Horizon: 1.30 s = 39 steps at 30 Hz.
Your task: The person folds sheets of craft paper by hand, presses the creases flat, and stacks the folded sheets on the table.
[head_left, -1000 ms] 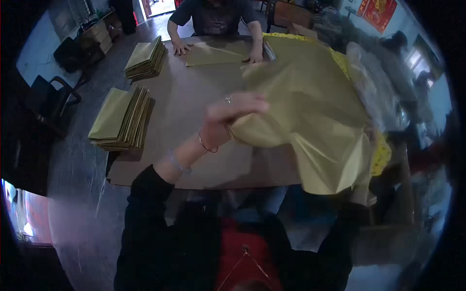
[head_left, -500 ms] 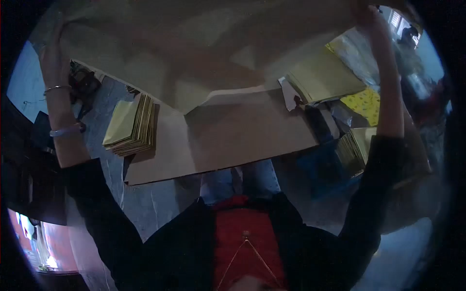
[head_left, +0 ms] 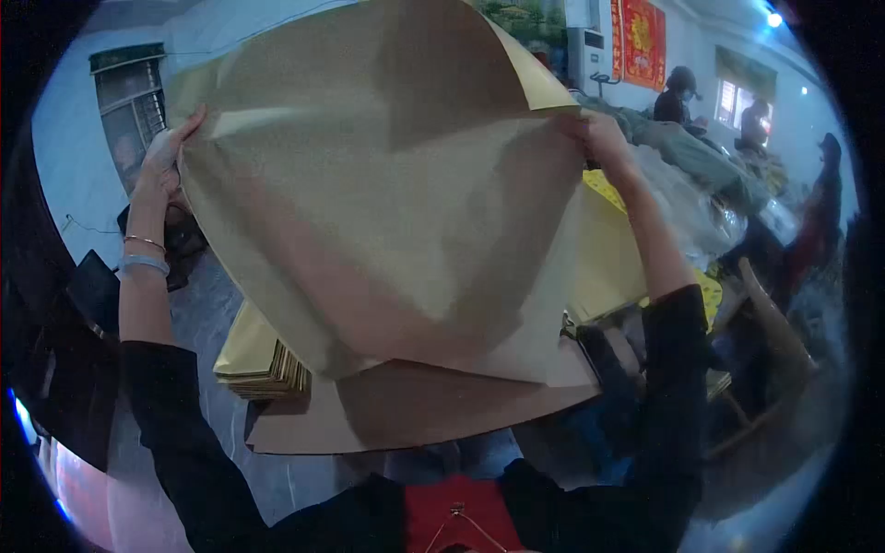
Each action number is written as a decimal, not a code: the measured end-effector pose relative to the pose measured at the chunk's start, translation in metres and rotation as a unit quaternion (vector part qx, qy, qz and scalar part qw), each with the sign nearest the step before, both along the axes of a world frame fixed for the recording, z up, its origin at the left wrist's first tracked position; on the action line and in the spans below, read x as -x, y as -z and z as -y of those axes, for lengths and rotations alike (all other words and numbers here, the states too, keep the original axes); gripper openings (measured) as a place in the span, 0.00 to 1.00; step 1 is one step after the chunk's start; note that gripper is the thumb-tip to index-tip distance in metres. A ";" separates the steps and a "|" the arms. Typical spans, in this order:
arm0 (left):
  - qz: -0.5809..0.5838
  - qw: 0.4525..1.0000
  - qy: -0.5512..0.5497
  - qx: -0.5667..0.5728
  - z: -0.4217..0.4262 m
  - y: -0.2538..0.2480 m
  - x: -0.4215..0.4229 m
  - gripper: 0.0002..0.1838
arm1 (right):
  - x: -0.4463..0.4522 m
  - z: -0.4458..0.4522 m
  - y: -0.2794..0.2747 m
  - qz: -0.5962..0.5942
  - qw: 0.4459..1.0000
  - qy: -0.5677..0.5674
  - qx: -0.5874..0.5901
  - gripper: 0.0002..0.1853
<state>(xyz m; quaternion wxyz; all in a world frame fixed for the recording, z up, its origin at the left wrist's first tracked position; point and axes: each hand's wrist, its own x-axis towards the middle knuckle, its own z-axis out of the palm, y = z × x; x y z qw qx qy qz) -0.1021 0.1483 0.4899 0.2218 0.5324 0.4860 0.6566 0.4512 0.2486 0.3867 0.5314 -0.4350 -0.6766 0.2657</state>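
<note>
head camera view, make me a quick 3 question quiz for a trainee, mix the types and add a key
1. Multiple choice: how is the large brown sheet handled?
A) Rolled into a tube
B) Held up between the left hand and the right hand
C) Pressed flat under one palm

2. True or false: a paper stack stands toward the left side of the brown tabletop.

3. Fill in the blank: two bands circle the person's ____ wrist.

Key: 1. B; 2. True; 3. left
</note>
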 end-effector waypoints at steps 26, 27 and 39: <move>-0.077 0.994 -0.031 0.076 -0.147 0.090 0.068 0.27 | 0.029 -0.200 0.063 0.045 0.994 -0.100 0.020 0.12; -0.073 0.992 -0.047 0.086 -0.161 0.110 0.074 0.27 | 0.036 -0.207 0.078 0.049 0.994 -0.084 0.040 0.11; 0.002 0.976 -0.033 0.216 -0.255 0.273 0.099 0.37 | 0.126 -0.291 0.217 0.227 0.966 0.041 0.114 0.19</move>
